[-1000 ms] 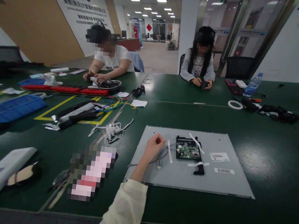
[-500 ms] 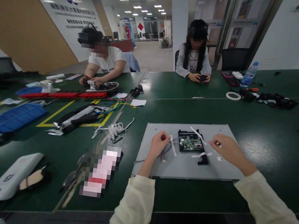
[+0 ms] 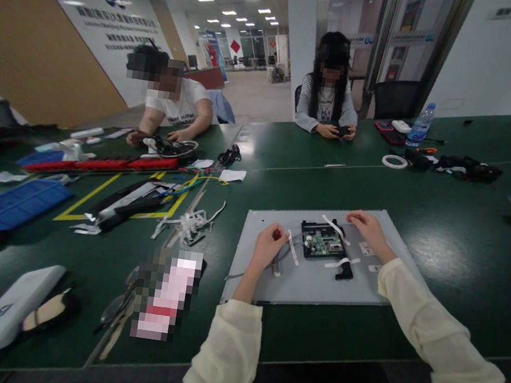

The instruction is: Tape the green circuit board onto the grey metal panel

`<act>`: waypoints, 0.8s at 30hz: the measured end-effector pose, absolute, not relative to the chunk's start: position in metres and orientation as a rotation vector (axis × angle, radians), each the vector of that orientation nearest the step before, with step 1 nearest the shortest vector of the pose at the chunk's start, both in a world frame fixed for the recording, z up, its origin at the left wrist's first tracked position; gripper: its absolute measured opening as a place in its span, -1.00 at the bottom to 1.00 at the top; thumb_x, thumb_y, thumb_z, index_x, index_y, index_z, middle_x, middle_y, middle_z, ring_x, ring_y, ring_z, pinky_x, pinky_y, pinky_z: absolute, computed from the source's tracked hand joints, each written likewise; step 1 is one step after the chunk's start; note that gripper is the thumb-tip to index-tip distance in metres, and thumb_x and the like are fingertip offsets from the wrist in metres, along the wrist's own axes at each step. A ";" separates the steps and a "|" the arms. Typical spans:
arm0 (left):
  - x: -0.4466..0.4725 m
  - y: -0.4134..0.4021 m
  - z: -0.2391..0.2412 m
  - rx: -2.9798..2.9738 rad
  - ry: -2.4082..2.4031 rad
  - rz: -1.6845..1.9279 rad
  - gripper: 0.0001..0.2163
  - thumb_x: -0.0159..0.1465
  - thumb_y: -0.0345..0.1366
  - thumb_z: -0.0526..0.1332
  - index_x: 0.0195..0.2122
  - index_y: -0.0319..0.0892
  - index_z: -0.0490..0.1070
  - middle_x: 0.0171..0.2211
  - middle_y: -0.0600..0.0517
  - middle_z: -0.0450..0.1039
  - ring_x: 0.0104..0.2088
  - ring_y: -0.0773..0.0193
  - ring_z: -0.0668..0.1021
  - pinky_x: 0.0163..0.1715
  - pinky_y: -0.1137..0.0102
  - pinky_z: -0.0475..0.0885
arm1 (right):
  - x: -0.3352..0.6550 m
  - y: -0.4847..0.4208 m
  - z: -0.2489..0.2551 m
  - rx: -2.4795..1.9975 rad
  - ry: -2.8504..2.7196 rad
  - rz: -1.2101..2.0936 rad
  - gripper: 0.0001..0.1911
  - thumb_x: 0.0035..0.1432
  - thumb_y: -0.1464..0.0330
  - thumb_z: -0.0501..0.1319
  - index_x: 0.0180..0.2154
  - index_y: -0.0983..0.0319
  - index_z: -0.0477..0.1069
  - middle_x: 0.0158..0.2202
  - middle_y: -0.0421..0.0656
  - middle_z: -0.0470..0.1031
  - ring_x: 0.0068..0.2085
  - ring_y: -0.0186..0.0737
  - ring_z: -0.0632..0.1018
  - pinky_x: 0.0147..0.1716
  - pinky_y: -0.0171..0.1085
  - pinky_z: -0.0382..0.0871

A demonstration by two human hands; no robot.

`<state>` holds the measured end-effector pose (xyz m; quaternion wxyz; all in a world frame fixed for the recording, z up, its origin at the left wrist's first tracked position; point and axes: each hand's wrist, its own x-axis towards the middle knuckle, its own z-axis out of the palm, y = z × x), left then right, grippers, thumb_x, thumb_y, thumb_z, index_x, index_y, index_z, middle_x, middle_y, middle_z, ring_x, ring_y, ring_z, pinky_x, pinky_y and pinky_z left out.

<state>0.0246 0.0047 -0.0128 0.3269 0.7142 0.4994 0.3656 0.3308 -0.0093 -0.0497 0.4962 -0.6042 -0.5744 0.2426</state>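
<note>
A flat grey panel lies before me, bearing a green circuit board in a black frame. My left hand is curled closed over the panel's left part, beside a white tape strip and a grey cable. What its fingers hold, if anything, cannot be made out. Beyond the board's right corner, my right hand has its fingertips drawn together, near a second tape strip across the frame. Any small thing between them is hidden. Another tape piece crosses a black bracket.
A tape roll, a water bottle and dark cables stand farther right. To the left are crumpled white strips, a blurred pink phone-shaped item, a white device and a blue tray. Two people sit across the table.
My right hand has moved away from me and slightly left, from beside the board to near its far right corner. The left hand stays almost where it was. The view has shifted slightly.
</note>
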 end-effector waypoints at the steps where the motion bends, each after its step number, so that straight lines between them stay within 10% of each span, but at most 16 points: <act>1: 0.025 0.005 -0.013 1.877 1.313 0.954 -0.83 0.11 -0.25 0.19 -0.53 -0.15 0.22 -0.61 0.19 0.17 -0.54 0.37 0.29 -0.48 0.47 0.17 | 0.331 -0.009 -0.051 -1.453 -1.381 0.606 -0.69 0.11 0.24 0.07 -0.26 0.29 0.46 -0.25 -0.04 0.55 -0.22 -0.20 0.54 -0.15 -0.20 0.39; 24: 0.031 0.014 -0.021 2.041 1.423 0.855 -0.87 0.14 -0.26 0.15 -0.51 -0.16 0.26 -0.59 0.18 0.26 -0.52 0.38 0.35 -0.47 0.49 0.20 | 0.323 -0.006 -0.056 -1.440 -1.540 0.618 -0.80 0.07 0.36 0.11 -0.34 0.21 0.50 -0.32 -0.17 0.56 -0.27 -0.22 0.54 -0.21 -0.24 0.35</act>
